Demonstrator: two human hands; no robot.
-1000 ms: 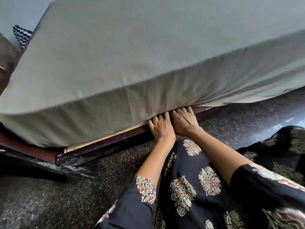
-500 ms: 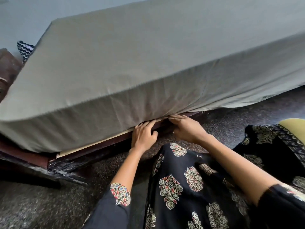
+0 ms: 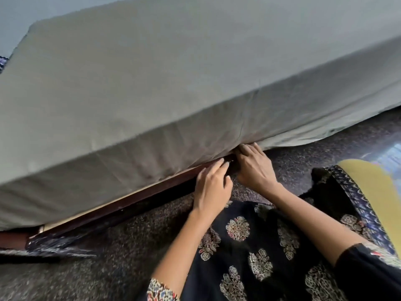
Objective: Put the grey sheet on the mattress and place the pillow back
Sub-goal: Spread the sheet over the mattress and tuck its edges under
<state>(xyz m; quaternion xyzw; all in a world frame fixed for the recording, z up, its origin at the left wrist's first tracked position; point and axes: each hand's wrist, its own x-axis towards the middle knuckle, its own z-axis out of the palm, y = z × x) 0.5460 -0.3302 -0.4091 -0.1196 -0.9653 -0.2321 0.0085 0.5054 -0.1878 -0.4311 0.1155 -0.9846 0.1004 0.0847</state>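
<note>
The grey sheet [image 3: 152, 79] covers the top of the mattress and hangs down its near side. To the left of my hands its lower edge is tucked in above the wooden bed frame [image 3: 134, 198]; to the right it hangs loose [image 3: 303, 135]. My right hand [image 3: 253, 168] presses its fingertips into the sheet's lower edge where the mattress meets the frame. Just left of it, my left hand [image 3: 211, 183] has relaxed fingers with their tips at the frame rail, holding nothing. A sliver of a patterned pillow [image 3: 3, 63] shows at the far left edge.
I am low beside the bed on a dark speckled floor [image 3: 108, 246]. My black floral dress [image 3: 249, 246] and a yellow garment [image 3: 373, 192] lie to the lower right. A pale wall [image 3: 32, 9] stands behind the bed.
Both hands have shifted right along the mattress's lower edge. My left hand has drawn back from the sheet, and my right hand has pushed further in under the fold.
</note>
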